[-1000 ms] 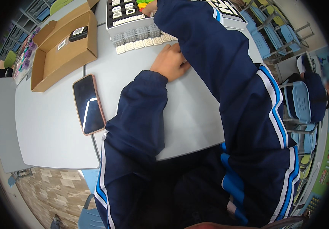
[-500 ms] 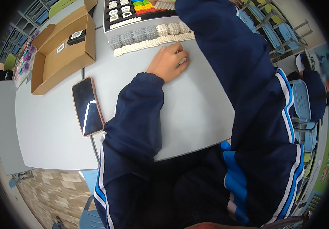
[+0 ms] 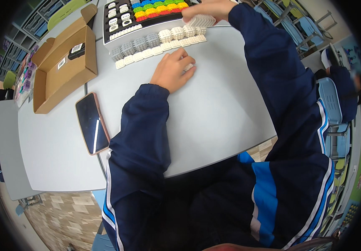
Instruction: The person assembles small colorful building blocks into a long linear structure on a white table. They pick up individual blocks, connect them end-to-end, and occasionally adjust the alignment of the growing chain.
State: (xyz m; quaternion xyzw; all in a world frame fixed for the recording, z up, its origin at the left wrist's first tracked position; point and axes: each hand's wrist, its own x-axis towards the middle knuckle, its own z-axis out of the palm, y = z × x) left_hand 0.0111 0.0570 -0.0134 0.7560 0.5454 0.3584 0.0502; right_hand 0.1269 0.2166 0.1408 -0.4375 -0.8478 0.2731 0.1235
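Observation:
My left hand (image 3: 168, 72) rests on the table with its fingers curled round a small white piece (image 3: 188, 67), mostly hidden by them. Farther off at the right, my right hand (image 3: 214, 8) grips a ridged stack of white pieces (image 3: 201, 21) by its upper side. That stack hangs by the right end of a row of knobbly cubes, grey cubes (image 3: 140, 43) on the left and cream cubes (image 3: 177, 34) on the right. Flat white square tiles (image 3: 147, 53) lie in a line along the near side of the cubes.
Behind the cubes stands a black-lined tray (image 3: 126, 34) with coloured blocks (image 3: 161, 9) and white pieces. An open cardboard box (image 3: 65, 62) holding a small black item (image 3: 76, 51) lies at the left. A phone (image 3: 92, 123) lies near my left sleeve.
My right hand has come from over the tray's coloured blocks toward me and to the right, carrying the white stack. My left hand keeps its place near the tiles. The view has shifted slightly.

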